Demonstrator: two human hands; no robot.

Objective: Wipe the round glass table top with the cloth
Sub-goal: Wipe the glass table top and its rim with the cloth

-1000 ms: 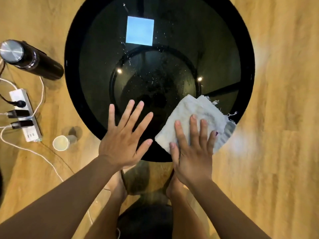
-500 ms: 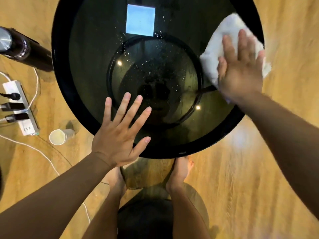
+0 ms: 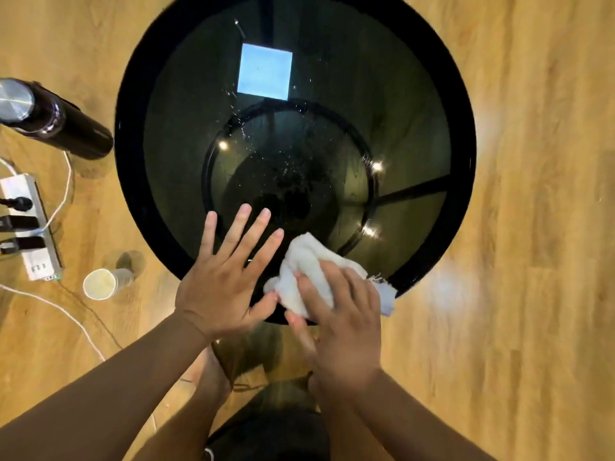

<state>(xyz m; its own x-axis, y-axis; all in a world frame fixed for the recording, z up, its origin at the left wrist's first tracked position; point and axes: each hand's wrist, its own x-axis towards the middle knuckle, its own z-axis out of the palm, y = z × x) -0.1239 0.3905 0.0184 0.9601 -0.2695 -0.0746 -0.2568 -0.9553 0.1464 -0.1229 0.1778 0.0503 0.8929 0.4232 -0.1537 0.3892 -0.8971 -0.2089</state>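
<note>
1. One white cloth [image 3: 309, 271] lies bunched on the near edge of the round glass bench [image 3: 463, 154], with a frayed corner hanging past the black rim.
2. Right hand [image 3: 342, 317] sits on it, fingers bent over the folds and thumb along the near side, gripping the fabric.
3. Left hand [image 3: 223, 287] lies flat just beside, fingers straight and spread on the glass, holding nothing; its thumb tip touches the cloth.
4. Droplets [image 3: 286, 168] speckle the middle of the glass.
5. On the wooden floor to the left are a dark bottle [image 3: 66, 128], a power strip [image 3: 31, 227] and a paper cup [image 3: 100, 284].
</note>
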